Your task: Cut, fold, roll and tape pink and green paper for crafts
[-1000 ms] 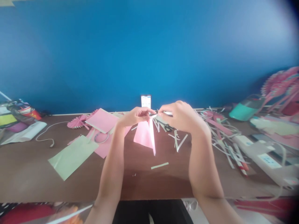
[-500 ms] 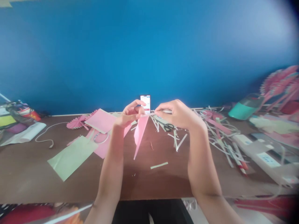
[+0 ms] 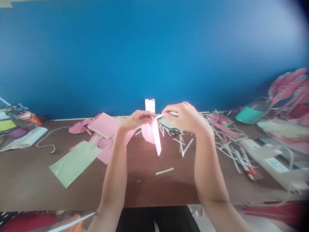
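Observation:
A pink paper piece (image 3: 156, 138) hangs above the desk, its top edge pinched in my left hand (image 3: 138, 119). My right hand (image 3: 181, 116) is closed on a thin white strip (image 3: 159, 116), which reaches left to the top of the pink paper. Behind the hands, a phone (image 3: 150, 105) with a lit screen stands upright against the wall. Black-handled scissors (image 3: 174, 131) lie below my right hand, among white paper strips (image 3: 184, 147). One pale strip (image 3: 164, 171) rests alone nearer the front.
To the left lie pink sheets (image 3: 106, 125), a pale green sheet (image 3: 75, 162), a pink paper fan (image 3: 79, 126) and a white cable (image 3: 43, 138). At right are a strip pile (image 3: 225, 133), a teal container (image 3: 251, 112), pens (image 3: 247, 167) and a power strip (image 3: 276, 164).
The hanging pink paper has turned and swung to the right. The fingers of my left hand have come down around its top, nearer my right hand. The phone screen looks different.

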`<state>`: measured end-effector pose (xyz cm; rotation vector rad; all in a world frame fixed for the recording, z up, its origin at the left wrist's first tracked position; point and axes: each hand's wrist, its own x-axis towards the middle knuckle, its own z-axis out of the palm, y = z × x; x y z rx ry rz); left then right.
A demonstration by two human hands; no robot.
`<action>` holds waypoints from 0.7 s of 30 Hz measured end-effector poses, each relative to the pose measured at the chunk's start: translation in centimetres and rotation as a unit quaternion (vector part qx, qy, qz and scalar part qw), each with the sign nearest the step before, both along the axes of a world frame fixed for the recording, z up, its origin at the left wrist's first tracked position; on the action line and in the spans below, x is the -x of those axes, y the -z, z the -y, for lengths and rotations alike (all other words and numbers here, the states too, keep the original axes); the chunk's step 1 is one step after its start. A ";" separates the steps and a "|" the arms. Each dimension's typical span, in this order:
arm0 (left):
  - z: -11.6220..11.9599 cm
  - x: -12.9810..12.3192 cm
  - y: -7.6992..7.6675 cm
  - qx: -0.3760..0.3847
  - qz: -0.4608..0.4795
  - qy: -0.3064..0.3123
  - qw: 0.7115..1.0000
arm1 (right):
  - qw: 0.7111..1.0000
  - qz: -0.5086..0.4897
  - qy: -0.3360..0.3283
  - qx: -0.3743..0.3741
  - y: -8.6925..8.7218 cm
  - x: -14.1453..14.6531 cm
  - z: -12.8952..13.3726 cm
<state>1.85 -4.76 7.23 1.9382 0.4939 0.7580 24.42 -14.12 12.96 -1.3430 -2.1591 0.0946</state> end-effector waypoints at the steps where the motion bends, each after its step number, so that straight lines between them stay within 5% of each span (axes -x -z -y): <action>1: 0.1 -0.2 -0.1 -0.009 -0.020 0.001 1.000 | 1.000 0.012 0.008 -0.004 0.0 0.0 0.0; 10: 0.7 -0.9 -0.8 -0.051 -0.087 -0.026 0.995 | 0.998 0.061 -0.007 -0.004 -0.4 0.4 0.7; 21: 0.3 -1.6 0.1 0.065 0.024 -0.071 0.995 | 0.994 0.097 -0.043 -0.041 -0.3 0.9 1.3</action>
